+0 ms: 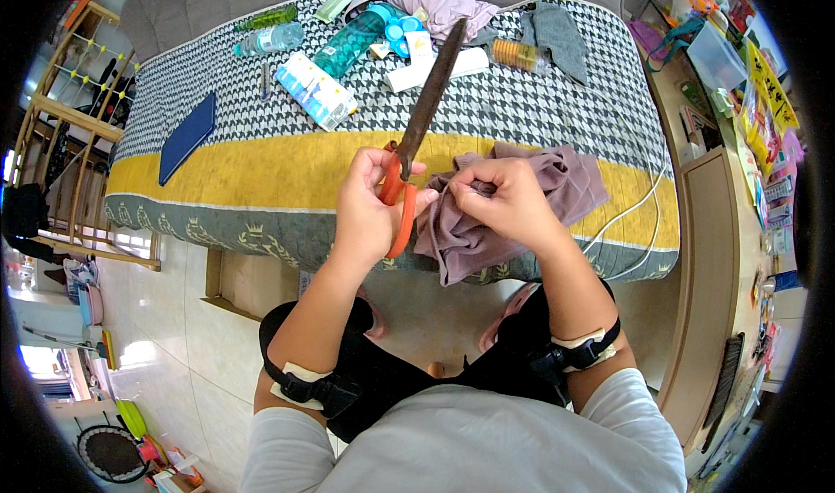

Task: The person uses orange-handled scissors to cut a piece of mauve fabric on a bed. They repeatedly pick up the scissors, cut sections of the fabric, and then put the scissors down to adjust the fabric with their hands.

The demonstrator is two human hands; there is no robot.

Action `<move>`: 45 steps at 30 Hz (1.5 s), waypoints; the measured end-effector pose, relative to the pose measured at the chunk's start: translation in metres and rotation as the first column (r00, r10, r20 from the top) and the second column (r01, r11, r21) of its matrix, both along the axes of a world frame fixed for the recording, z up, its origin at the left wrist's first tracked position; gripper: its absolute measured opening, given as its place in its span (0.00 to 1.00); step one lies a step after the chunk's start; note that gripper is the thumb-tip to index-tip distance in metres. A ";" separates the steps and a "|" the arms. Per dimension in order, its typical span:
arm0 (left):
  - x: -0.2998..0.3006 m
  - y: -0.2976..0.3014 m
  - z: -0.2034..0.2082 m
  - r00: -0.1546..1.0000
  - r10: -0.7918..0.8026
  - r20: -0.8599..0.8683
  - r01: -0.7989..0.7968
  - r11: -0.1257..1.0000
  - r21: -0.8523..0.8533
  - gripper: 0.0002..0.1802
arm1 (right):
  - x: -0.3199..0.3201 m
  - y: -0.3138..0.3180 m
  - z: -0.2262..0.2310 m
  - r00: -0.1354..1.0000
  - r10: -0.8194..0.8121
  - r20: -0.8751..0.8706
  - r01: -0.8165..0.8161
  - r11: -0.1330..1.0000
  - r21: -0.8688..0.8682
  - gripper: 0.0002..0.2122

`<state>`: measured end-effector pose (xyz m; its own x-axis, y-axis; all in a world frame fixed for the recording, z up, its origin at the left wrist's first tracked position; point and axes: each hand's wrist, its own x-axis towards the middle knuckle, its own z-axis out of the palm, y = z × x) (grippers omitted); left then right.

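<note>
My left hand (365,204) grips a large pair of scissors (431,93) by its orange handles. The dark, rusty-looking blades lie together and point up and away to the right. On the near side of the bed, a crumpled mauve knit cloth (567,184) lies over the yellow band. My right hand (506,199) pinches a gathered bit of this cloth between thumb and fingers, with the fingertips partly hidden. A small gap separates the two hands.
On the checked bedspread (235,132) lie a dark blue folder (187,138), a blue-white packet (315,91), a teal bottle (352,41), a clear bottle (271,38) and a grey cloth (557,43). A white cable (654,193) crosses the right side. A cluttered cabinet (709,223) stands at right.
</note>
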<state>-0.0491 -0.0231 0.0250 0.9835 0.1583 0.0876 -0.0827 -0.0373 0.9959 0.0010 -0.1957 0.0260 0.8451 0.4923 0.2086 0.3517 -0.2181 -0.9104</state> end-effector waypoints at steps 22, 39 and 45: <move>-0.003 0.013 0.002 0.922 -0.264 -0.282 0.103 0.871 -0.480 0.14 | -0.002 0.003 -0.010 0.968 0.226 -0.108 -0.205 0.963 0.177 0.03; -0.002 0.010 0.007 0.947 -0.154 -0.280 0.022 0.906 -0.423 0.15 | -0.004 0.008 -0.006 0.978 0.209 0.027 -0.210 0.961 0.179 0.07; -0.005 0.005 0.009 0.952 -0.092 -0.292 -0.019 0.934 -0.358 0.17 | -0.008 0.011 -0.014 0.889 0.252 -0.382 -0.110 0.929 0.355 0.06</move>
